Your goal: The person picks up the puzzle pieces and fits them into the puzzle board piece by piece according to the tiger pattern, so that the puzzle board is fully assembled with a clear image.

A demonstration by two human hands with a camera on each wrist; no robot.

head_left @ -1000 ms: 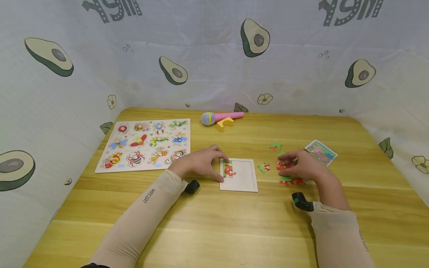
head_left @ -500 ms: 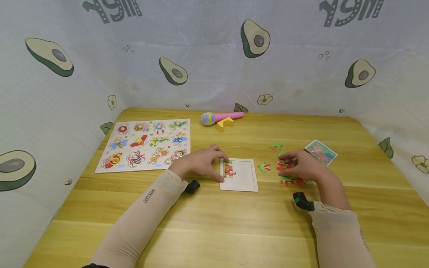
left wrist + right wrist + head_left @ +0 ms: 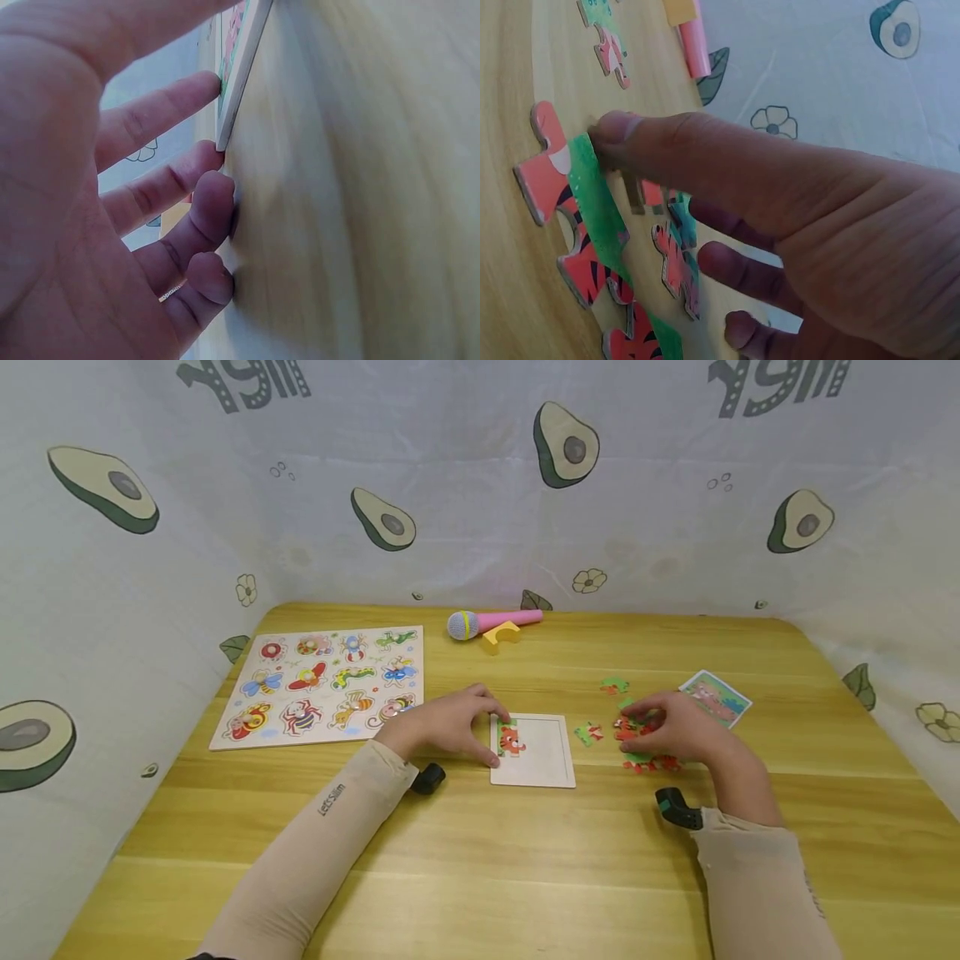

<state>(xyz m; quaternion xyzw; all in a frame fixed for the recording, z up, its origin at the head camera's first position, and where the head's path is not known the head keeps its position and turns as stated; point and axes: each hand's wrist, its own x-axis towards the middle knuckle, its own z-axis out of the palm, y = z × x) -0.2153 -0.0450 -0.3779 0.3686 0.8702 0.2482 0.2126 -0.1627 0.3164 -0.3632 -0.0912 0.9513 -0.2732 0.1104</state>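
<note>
My left hand (image 3: 452,723) rests at the left side of a square white puzzle board (image 3: 540,760). Its thumb touches the near corner and a fingertip the far one. Joined pieces with an orange tiger face (image 3: 513,740) lie along the board's left side. In the left wrist view, loosely bent fingers (image 3: 169,180) touch the board's edge and the table. Among loose tiger pieces to the right, my right hand (image 3: 678,727) pinches a red puzzle piece (image 3: 625,727) between thumb and index finger. That piece is blurred and partly hidden in the right wrist view.
Loose puzzle pieces (image 3: 588,733) lie between board and right hand, with another piece (image 3: 615,686) farther back. A pig picture card (image 3: 716,697) lies at right. Farther back are a pink toy microphone (image 3: 495,622) and yellow arch block (image 3: 501,637). An insect peg puzzle (image 3: 318,685) lies left.
The head view has shifted slightly. My right hand's fingertips have moved a little among the loose pieces; my left hand stays at the board.
</note>
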